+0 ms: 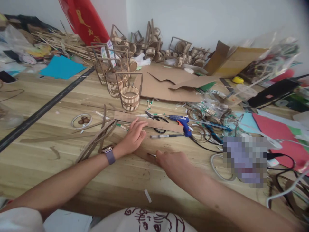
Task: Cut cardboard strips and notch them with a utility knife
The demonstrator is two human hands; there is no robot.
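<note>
My left hand (133, 136), with a watch on its wrist, lies flat with fingers stretched out, pressing on a long cardboard strip (154, 123) that runs across the wooden table (60, 154). My right hand (172, 162) is closed in a pinch near the strip's front edge; a small pale tip shows at its fingers, too small to name. Just beyond the strip lie black-handled scissors (157, 120), a pen (166, 136) and a blue glue gun (182, 122).
Small woven cardboard baskets (129, 97) stand behind the strip, more are piled at the wall. Flat cardboard sheets (166, 84) lie at the back. Thin cardboard strips (96, 140) lie at left, cables and coloured paper (277, 132) at right. A tape ring (81, 121) sits left.
</note>
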